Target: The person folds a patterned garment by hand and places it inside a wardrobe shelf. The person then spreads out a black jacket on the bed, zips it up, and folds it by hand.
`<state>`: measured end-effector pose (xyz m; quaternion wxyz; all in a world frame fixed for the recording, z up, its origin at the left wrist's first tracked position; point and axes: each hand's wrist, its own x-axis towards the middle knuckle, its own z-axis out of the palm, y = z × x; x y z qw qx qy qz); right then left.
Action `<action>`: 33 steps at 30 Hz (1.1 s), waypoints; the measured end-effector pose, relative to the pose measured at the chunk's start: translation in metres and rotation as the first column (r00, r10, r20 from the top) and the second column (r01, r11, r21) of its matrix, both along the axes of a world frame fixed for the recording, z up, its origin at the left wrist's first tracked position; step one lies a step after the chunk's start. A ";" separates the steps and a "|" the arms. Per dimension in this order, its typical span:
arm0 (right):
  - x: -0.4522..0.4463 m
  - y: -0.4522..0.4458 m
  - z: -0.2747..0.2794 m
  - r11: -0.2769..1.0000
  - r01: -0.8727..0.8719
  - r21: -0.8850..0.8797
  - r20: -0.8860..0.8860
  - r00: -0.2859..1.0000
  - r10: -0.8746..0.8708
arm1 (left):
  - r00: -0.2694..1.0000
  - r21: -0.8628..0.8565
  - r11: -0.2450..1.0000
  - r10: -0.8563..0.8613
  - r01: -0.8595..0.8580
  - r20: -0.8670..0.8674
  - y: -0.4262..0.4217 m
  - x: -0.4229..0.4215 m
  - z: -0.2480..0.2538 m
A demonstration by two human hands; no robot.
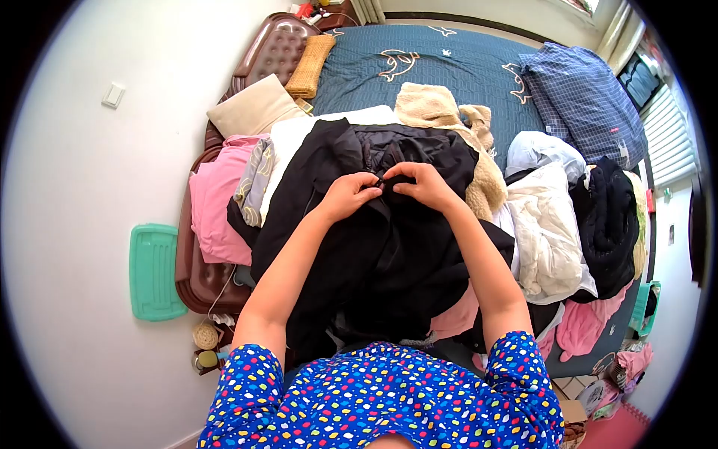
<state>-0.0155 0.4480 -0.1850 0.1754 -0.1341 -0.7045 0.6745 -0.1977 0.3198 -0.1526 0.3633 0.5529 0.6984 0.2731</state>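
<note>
The left grip (350,196) and right grip (425,185) each pinch the black coat (355,262) near its middle, cloth spreading around both.

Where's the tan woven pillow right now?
In the head view, the tan woven pillow lies toward the upper left, on the bed beside the brown headboard, just beyond the cream cushion.

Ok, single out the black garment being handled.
The wide black garment in the middle, pinched by the left hand and right hand; the puffy black garment lies at the right, untouched.
</note>
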 end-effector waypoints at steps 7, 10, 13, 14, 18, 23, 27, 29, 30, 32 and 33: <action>-0.001 0.005 -0.025 0.983 0.078 0.166 -0.036 0.997 -0.073 | 0.991 0.019 0.994 -0.113 0.112 0.072 -0.002 -0.009 0.017; -0.003 0.006 -0.028 0.999 0.011 -0.036 -0.226 0.974 -0.019 | 0.989 0.139 0.987 -0.094 0.077 0.118 -0.002 -0.009 0.022; 0.001 0.004 -0.018 0.954 -0.086 -0.289 -0.245 0.969 0.013 | 0.979 0.109 0.991 0.053 -0.075 0.197 0.000 -0.011 0.016; 0.001 0.002 -0.015 0.954 -0.086 -0.289 -0.247 0.969 0.013 | 0.967 0.141 0.983 0.081 -0.117 0.242 0.002 -0.011 0.010; 0.002 -0.010 -0.014 0.792 -0.181 -0.583 -0.379 0.923 -0.068 | 0.907 0.268 0.906 0.220 -0.327 0.360 0.000 0.010 0.005; 0.002 -0.014 -0.018 0.607 -0.179 -0.774 -0.346 0.923 -0.170 | 0.677 0.180 0.698 0.545 -0.693 0.494 -0.010 0.046 -0.006; -0.003 -0.020 -0.032 0.665 -0.125 -0.736 -0.335 0.921 -0.198 | 0.742 -0.021 0.796 0.574 -0.605 0.348 -0.015 0.065 -0.007; -0.004 -0.020 -0.039 0.714 -0.069 -0.696 -0.280 0.943 -0.182 | 0.707 -0.208 0.837 0.540 -0.506 0.456 -0.016 0.059 0.001; -0.002 -0.021 -0.036 0.716 -0.069 -0.694 -0.281 0.942 -0.181 | 0.708 -0.206 0.838 0.539 -0.505 0.456 -0.014 0.058 0.001; 0.001 -0.023 -0.032 0.756 -0.095 -0.648 -0.293 0.947 -0.132 | 0.325 -0.289 0.742 0.561 -0.605 0.761 -0.012 0.057 0.000; 0.001 -0.024 -0.032 0.756 -0.099 -0.647 -0.295 0.947 -0.129 | 0.325 -0.288 0.740 0.562 -0.607 0.761 -0.012 0.059 0.000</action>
